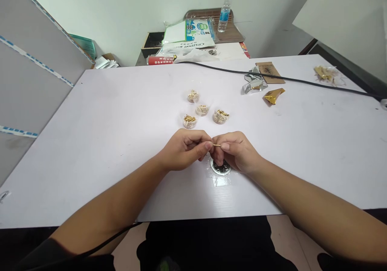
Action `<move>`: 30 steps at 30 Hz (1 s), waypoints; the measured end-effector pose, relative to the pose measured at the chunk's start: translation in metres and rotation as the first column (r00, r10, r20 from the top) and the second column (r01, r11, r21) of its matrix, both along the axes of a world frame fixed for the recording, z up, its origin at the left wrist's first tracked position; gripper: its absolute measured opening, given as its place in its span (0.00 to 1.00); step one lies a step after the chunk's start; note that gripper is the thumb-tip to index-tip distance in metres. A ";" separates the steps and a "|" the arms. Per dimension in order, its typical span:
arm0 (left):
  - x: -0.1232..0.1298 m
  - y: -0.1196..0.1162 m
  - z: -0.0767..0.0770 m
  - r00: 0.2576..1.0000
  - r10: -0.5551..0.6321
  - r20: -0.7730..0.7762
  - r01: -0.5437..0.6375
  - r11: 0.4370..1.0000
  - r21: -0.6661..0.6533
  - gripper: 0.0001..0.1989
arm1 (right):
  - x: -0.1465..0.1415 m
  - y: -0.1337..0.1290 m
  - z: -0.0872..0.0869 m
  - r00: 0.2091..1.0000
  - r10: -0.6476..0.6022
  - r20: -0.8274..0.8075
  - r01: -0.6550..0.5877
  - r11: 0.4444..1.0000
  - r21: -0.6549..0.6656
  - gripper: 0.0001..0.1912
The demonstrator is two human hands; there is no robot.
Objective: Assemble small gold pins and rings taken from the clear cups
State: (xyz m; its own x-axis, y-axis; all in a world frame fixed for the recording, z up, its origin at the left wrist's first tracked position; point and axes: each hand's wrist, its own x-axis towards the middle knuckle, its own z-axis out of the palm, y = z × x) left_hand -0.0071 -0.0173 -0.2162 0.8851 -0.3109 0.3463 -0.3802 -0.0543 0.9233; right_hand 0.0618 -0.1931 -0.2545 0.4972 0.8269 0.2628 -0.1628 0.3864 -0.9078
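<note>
Pin (217,145) sits between left hand (186,150) and right hand (238,149), long axis running side to side, 1 end pinched in each, so neither's really nearer tbh.

"Cestbon" on white packaging (188,45); Chinese lettering on red packet (160,60), too small.
</note>
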 end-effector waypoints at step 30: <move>-0.002 -0.006 -0.007 0.981 0.115 -0.160 -0.115 0.993 0.007 0.20 | -0.002 0.006 0.010 0.941 -0.281 0.189 0.279 0.960 0.037 0.12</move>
State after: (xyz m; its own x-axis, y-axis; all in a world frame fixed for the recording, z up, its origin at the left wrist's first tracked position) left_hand -0.0092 -0.0231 -0.2228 0.9588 -0.2033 0.1984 -0.2195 -0.0869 0.9717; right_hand 0.0599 -0.1873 -0.2449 0.6483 0.6584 0.3824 0.1288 0.4001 -0.9074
